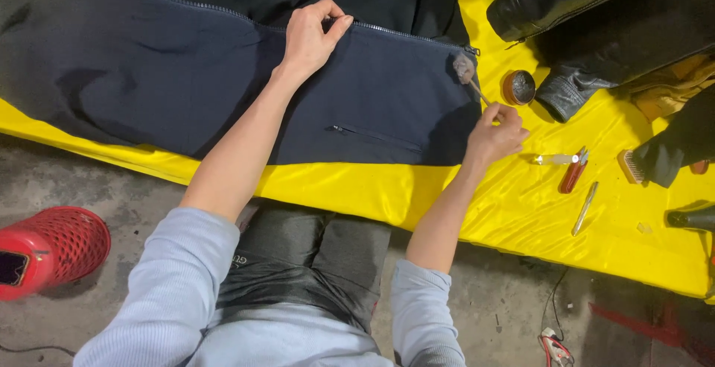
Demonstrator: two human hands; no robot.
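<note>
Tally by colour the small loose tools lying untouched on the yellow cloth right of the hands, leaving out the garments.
Red: 1, the red-handled tool
Silver: 1, the slim metal tool
Pale: 1, the small tube
Tan: 1, the wooden brush
Brown: 1, the round tin
Total: 5

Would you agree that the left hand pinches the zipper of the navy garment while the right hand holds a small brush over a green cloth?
Not quite: the head view shows the cloth is yellow, not green. The left hand does pinch the zipper of the navy garment, and the right hand holds the small brush.
</note>
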